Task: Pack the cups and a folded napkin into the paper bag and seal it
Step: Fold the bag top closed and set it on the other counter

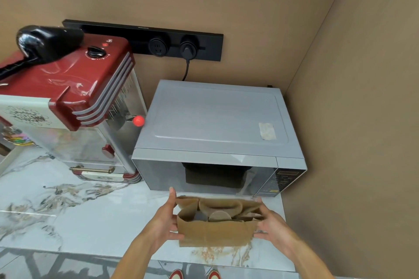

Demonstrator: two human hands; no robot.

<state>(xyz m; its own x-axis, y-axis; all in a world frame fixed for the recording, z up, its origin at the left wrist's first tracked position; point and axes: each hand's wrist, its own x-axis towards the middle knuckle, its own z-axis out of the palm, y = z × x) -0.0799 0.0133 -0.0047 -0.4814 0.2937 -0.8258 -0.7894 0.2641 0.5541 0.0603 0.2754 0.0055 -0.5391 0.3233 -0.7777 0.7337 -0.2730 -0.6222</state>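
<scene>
1. Right now the paper bag (215,232) stands on the bench (90,222) close to its front edge, towards the right-hand end, just in front of the microwave (217,133). Its mouth is open, with the far flap curling inward.
2. Left hand (164,217) grips the bag's left wall, thumb reaching up by the top rim; right hand (271,224) grips the right wall, its fingers curled against the paper. Both are grasping the bag and nothing else.
3. Inside I can make out one round top, probably a cup (219,215), and something darker beside it. I cannot tell whether the napkin is in there or how many cups are packed.
4. Likely trouble: squeezing the walls together could tip a cup over inside, since the paper gives no support. Folding the top down over a leaning cup would crush it or leave the seal lopsided.
5. That inward-curled far flap may get trapped under the fold, so the closure would not lie flat and could spring open again.
6. With the bag so near the front edge, a pull towards the person could slide it off the bench; the marble looks smooth and would offer little grip.
7. Thin paper pinched hard at the corners might tear.
</scene>
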